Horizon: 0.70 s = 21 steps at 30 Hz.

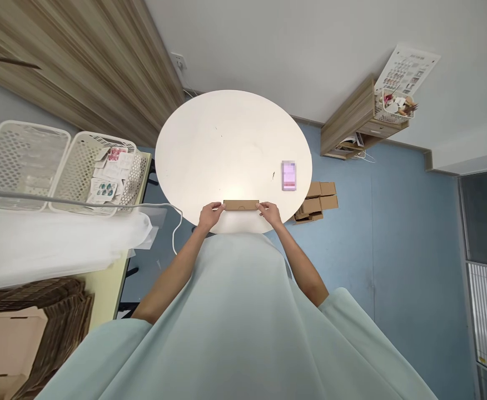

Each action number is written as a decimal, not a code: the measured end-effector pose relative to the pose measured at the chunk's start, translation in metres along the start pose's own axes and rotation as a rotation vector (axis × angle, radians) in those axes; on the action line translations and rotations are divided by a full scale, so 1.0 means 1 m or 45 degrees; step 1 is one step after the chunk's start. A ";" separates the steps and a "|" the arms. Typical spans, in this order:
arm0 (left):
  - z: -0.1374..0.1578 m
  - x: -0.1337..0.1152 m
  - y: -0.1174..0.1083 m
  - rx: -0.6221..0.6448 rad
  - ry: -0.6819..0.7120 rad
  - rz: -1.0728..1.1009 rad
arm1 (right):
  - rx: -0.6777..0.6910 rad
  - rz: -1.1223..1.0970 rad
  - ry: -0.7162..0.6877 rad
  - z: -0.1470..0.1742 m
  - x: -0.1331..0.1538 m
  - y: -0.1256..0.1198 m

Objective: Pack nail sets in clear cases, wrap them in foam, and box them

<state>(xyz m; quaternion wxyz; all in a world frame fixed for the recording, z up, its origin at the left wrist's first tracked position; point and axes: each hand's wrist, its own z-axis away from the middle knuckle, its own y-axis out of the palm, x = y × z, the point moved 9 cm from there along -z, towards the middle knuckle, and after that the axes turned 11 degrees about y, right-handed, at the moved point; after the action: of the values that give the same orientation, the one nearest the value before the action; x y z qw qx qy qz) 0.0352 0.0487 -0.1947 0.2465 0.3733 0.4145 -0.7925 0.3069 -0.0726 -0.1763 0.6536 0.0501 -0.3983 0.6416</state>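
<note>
A small brown cardboard box (pixel 240 205) is at the near edge of the round white table (pixel 222 139), its long side facing me. My left hand (pixel 212 215) grips its left end between thumb and fingers. At the opposite end, my right hand (pixel 270 213) pinches the box the same way. The box looks closed, with a small half-round notch on the side toward me. To the right on the tabletop lies a phone-shaped thing (pixel 288 175) with a blurred pink and purple face.
Flattened cardboard boxes (pixel 35 339), white plastic sheets (pixel 60 241) and a white basket (pixel 83 166) of printed cards sit on the side table at left. A white cable (pixel 174 222) hangs beside me. Folded cartons (pixel 316 201) are right of the table, near a wooden cabinet (pixel 352 125).
</note>
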 end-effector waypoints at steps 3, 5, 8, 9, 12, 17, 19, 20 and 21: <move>0.003 0.000 0.005 -0.007 -0.075 0.120 | -0.002 0.045 -0.018 0.002 0.005 0.000; 0.009 -0.001 0.006 -0.027 -0.091 0.148 | 0.003 0.074 -0.039 0.004 0.006 0.002; 0.025 0.000 0.008 -0.038 -0.113 0.149 | 0.009 0.102 -0.074 0.011 -0.001 0.004; 0.032 0.002 0.009 -0.030 -0.128 0.142 | 0.015 0.100 -0.078 0.015 -0.006 0.005; 0.052 0.007 0.014 0.011 -0.173 0.101 | 0.045 0.082 -0.069 0.024 -0.026 0.007; 0.069 0.016 0.036 0.098 -0.222 0.047 | 0.077 0.119 0.003 0.031 -0.064 0.008; 0.071 0.022 0.049 0.142 -0.255 0.044 | 0.093 0.143 0.042 0.029 -0.077 0.008; 0.071 0.024 0.055 0.156 -0.270 0.054 | 0.098 0.150 0.056 0.028 -0.082 0.008; 0.070 0.026 0.060 0.156 -0.284 0.069 | 0.099 0.154 0.066 0.026 -0.085 0.008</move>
<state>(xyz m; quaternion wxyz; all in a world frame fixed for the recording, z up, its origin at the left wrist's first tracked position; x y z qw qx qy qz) 0.0341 -0.0444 -0.2176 0.2893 0.3083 0.3248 -0.8460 0.2998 -0.1543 -0.2126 0.6215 0.0347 -0.3581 0.6960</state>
